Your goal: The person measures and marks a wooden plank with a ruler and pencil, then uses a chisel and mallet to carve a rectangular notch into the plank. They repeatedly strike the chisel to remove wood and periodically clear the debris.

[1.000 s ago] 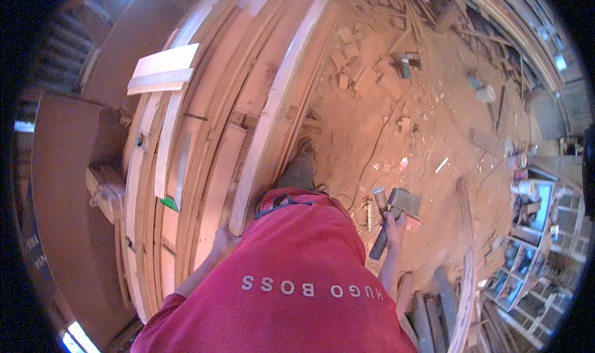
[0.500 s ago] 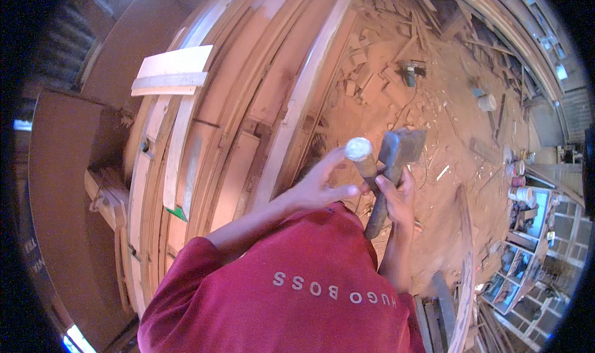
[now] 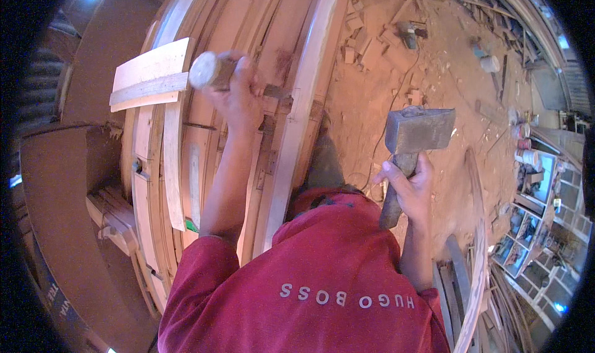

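My left hand [image 3: 242,99] is closed on a thick tool with a round, whitish handle end [image 3: 206,71]; a narrow dark part, apparently its blade, extends rightward over the long pale boards [image 3: 297,155]. My right hand [image 3: 409,186] grips the dark handle of a hammer with a large blocky metal head [image 3: 418,130], held upright over the dirt floor. To the left of my left hand, a short pale board [image 3: 149,68] lies across the planks, joined or resting on a narrow upright strip [image 3: 175,167].
Wood offcuts [image 3: 359,43] and a cord lie on the dirt floor [image 3: 446,74]. A dark power tool [image 3: 409,34], buckets [image 3: 527,156], stacked frames [image 3: 533,217] and long timbers [image 3: 458,291] are at the right. A brown panel [image 3: 56,192] stands far left.
My left hand has risen from the planks, taken the round-ended tool from beside the hammer and moved it up-left. My right hand has raised the hammer, now held alone.
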A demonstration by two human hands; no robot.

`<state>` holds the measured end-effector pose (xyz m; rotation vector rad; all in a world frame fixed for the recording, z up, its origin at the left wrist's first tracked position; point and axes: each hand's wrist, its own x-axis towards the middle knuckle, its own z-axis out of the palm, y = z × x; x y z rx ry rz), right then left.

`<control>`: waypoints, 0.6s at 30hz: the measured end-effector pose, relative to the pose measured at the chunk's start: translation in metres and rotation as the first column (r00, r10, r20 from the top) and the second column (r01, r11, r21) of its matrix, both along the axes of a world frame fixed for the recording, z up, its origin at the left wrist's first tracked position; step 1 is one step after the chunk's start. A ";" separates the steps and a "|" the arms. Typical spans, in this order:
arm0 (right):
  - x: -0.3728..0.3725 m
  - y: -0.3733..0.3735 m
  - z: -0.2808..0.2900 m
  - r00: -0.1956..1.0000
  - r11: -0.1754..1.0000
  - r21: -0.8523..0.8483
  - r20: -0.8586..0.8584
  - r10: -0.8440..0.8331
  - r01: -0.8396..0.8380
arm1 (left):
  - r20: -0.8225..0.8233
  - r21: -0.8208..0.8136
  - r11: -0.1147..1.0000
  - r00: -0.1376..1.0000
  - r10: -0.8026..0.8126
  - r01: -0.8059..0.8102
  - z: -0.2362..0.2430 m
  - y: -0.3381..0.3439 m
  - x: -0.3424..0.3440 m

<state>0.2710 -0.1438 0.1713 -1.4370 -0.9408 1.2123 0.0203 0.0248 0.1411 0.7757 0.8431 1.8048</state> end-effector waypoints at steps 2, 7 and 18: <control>0.001 -0.003 -0.002 0.999 0.999 -0.039 0.036 0.007 -0.006 | -0.072 -0.050 0.999 0.997 0.018 -0.022 -0.003 0.005 0.001; -0.003 -0.008 0.002 0.992 0.997 -0.076 0.128 0.009 0.000 | -0.277 -0.072 0.991 0.957 0.089 -0.113 -0.008 0.008 0.018; -0.010 -0.014 0.003 0.993 0.995 -0.098 0.111 0.037 -0.026 | -0.261 0.103 0.983 0.950 0.173 -0.151 -0.026 0.021 0.016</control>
